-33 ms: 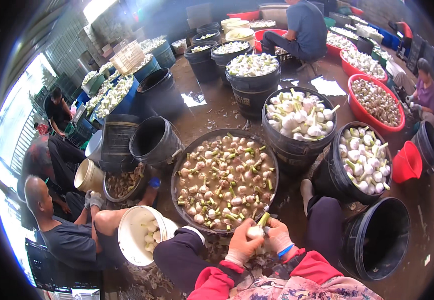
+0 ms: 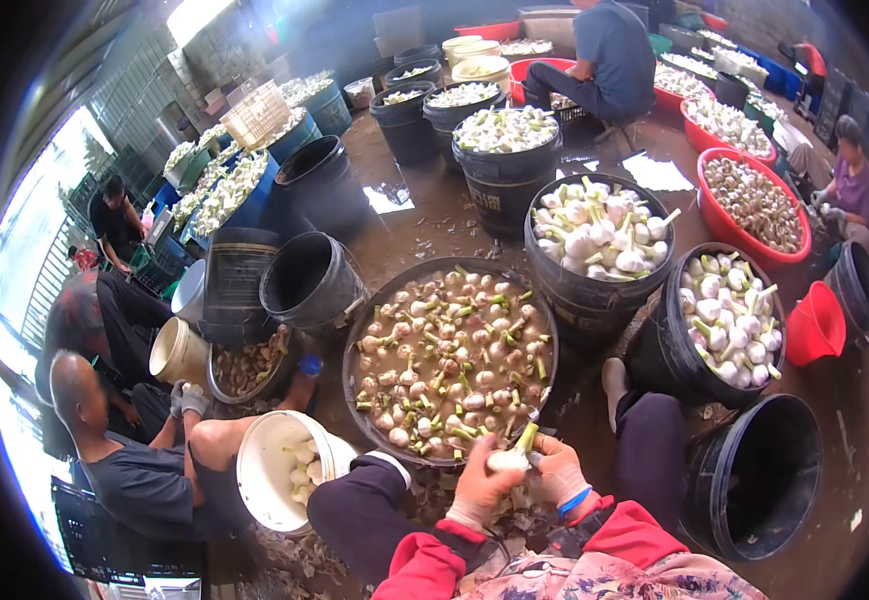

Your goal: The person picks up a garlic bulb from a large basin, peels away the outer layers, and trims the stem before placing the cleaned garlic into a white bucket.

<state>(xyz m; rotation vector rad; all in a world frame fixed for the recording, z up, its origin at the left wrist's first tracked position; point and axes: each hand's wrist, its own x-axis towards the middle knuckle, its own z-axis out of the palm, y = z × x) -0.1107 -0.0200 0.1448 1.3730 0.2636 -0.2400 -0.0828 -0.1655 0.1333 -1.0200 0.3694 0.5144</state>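
Note:
A white garlic bulb (image 2: pixel 507 461) with a short green stem is held between my two gloved hands, just in front of the basin's near rim. My left hand (image 2: pixel 482 482), in an orange-coated glove, is closed around the bulb's left side. On the other side my right hand (image 2: pixel 558 470), gloved alike and with a blue band at the wrist, pinches it near the stem. Whether a small tool is hidden in my right fingers, I cannot make out. Beyond them, a wide dark basin (image 2: pixel 351 385) holds muddy water and many floating garlic bulbs with cut stems.
A white bucket (image 2: pixel 338 452) with some peeled bulbs lies tilted at my left knee. Black buckets of white garlic (image 2: pixel 594 232) stand ahead to the right, and an empty black bucket (image 2: pixel 769 480) is by my right leg. A co-worker (image 2: pixel 144 480) sits close on the left.
My left hand has shifted slightly, and more of the bulb's white side shows between my hands. The surroundings look the same.

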